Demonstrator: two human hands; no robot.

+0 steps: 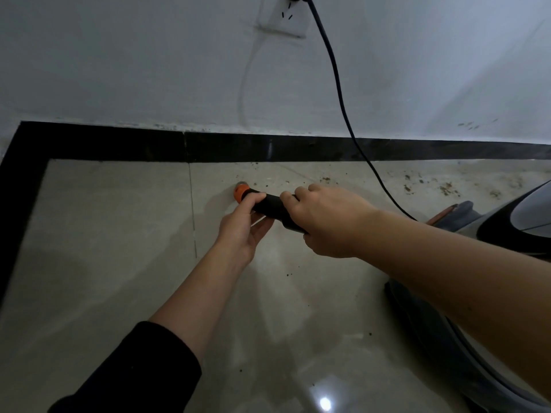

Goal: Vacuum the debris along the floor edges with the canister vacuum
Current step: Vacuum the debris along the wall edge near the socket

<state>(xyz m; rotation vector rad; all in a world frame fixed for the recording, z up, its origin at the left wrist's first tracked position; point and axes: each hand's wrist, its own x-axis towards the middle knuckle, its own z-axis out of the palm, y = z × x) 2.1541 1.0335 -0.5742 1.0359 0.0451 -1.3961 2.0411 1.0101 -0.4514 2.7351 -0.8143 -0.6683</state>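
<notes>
Gripping the nozzle (268, 205) two-handed: left hand (238, 234) pinches near the orange tip (241, 193), right hand (328, 225) clamps the rear. Axis 4-to-10 o'clock. Debris (445, 189) lies at 3 o'clock, right hand nearer; floor contact unclear.

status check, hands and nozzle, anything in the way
Left hand and right hand grip nozzle. Orange tip aimed toward baseboard. Most debris off right. Power cord hangs between.

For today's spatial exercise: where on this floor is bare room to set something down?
Bare tile left of the left hand, bordered by the black baseboard at the corner. Crowded on the right: nozzle, right hand, debris, power cord, vacuum canister.
</notes>
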